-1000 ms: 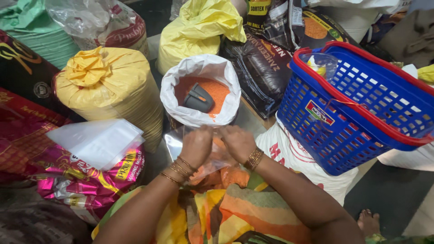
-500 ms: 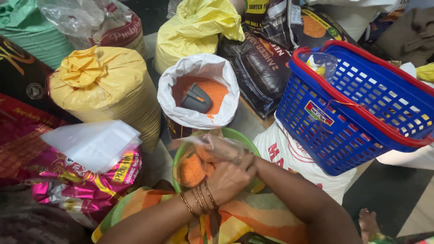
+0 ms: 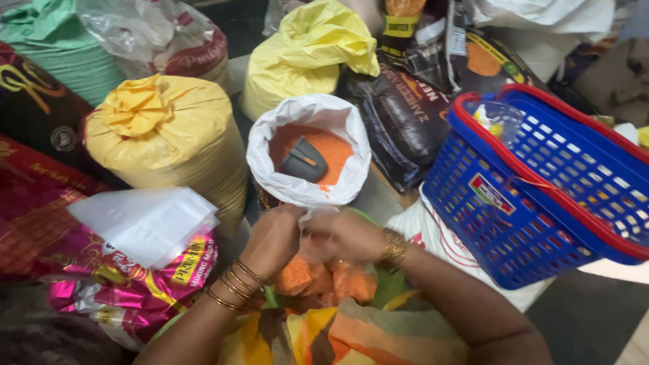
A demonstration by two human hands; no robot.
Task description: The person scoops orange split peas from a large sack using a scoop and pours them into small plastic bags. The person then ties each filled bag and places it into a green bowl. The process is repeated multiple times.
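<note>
My left hand (image 3: 272, 240) and my right hand (image 3: 345, 234) meet over my lap, both pinching the neck of a clear plastic bag of orange lentils (image 3: 328, 280). The bag's filled bottom hangs below my hands, over a green bowl (image 3: 391, 287). Just beyond my hands stands a white sack of orange lentils (image 3: 307, 152), rolled open, with a dark scoop (image 3: 304, 161) lying on the grains. Gold bangles circle both wrists.
A blue plastic basket with a red rim (image 3: 541, 182) stands at the right. A tied yellow sack (image 3: 169, 142) and another yellow sack (image 3: 307, 57) stand behind. Pink packets with a stack of clear bags (image 3: 145, 220) lie at the left. Dark printed sacks (image 3: 405, 115) fill the back.
My hands have come up from around the lentil bag's body to its neck, close together under the white sack's rim.
</note>
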